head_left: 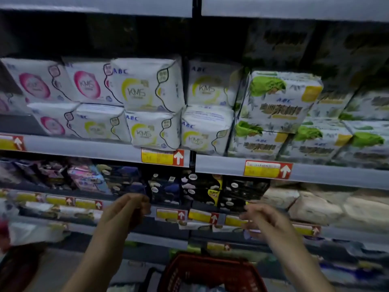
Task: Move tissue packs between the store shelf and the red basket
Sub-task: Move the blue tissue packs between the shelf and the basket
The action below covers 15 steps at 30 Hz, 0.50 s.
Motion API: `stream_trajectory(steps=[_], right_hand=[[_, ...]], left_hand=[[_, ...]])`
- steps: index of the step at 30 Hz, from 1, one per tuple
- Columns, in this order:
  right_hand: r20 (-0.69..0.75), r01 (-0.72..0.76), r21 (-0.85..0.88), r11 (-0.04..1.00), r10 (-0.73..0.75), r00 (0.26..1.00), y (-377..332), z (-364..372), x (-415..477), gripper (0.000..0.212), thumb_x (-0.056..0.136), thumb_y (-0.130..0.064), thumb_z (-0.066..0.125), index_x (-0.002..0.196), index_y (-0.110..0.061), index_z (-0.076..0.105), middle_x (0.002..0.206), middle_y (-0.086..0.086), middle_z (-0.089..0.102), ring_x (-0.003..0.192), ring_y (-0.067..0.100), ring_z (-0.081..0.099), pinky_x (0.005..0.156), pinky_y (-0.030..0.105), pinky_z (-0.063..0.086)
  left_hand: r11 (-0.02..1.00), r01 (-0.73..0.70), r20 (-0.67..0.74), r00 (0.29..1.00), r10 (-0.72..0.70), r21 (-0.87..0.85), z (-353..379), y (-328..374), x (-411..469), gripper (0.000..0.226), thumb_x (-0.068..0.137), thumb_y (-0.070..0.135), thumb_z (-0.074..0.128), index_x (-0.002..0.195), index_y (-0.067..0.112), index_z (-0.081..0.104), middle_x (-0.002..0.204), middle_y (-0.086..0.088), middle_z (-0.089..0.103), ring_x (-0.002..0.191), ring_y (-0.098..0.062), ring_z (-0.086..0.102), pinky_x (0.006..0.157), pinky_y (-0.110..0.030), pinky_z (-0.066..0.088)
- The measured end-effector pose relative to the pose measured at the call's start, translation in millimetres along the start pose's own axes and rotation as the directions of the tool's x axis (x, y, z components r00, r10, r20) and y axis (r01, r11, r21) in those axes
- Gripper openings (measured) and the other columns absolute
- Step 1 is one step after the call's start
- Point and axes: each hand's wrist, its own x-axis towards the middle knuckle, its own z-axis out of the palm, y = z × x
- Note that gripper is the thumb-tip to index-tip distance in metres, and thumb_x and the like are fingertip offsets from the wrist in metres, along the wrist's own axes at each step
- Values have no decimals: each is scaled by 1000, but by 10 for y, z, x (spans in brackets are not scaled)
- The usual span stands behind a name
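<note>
Head view: left hand (128,209) and right hand (263,220) are seen loosely curled and empty above the red plastic basket (210,261) (contents blurred), while white plastic-wrapped tissue packs (155,131) are stacked along the grey metal shelf (84,146) front edge, so moving is judged unfinished.

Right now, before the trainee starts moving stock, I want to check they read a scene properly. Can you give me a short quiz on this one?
1. True or false: the left hand grips a pack.
2. Where is the red basket? A) on the top shelf B) low down, below both hands C) hanging from the right hand
3. Fill in: the green-marked packs sit to the ____ of the yellow-marked packs.

Key: 1 false, both hands look empty; 2 B; 3 right.
</note>
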Motion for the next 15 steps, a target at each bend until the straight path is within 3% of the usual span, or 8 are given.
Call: stream_trajectory(steps=[3, 7, 11, 15], right_hand=[[-14, -37, 17, 999, 37, 999, 274, -14, 109, 15, 95, -14, 51, 93, -12, 66, 87, 6, 72, 82, 22, 68, 75, 33, 55], [-28, -96, 62, 993, 98, 995, 689, 11, 311, 15, 94, -5, 51, 88, -7, 64, 72, 5, 73, 61, 16, 67, 54, 21, 52], [-28, -163, 59, 985, 165, 986, 1123, 52, 498, 19, 96, -5, 47, 89, -10, 63, 72, 3, 73, 66, 16, 67, 62, 28, 47], [-41, -184, 55, 981, 187, 982, 1541, 133, 672, 15, 97, -11, 48, 93, -10, 63, 84, 6, 72, 79, 20, 67, 67, 27, 49]], left_hand=[[999, 51, -13, 999, -51, -7, 34, -242, 40, 30, 98, 19, 47, 77, 9, 66, 80, -14, 65, 81, -29, 60, 82, -40, 44], [989, 146, 9, 989, -145, -11, 124, -578, 158, 27, 98, 15, 46, 79, 6, 63, 80, -16, 62, 81, -29, 58, 83, -41, 41], [979, 205, 27, 978, -206, 11, 194, -1004, 298, 30, 99, 17, 45, 77, 1, 58, 79, -16, 62, 84, -29, 59, 83, -36, 43], [977, 207, 26, 978, -209, 44, 298, -1443, 430, 28, 99, 19, 42, 82, 11, 62, 85, -13, 64, 86, -29, 60, 85, -40, 42]])
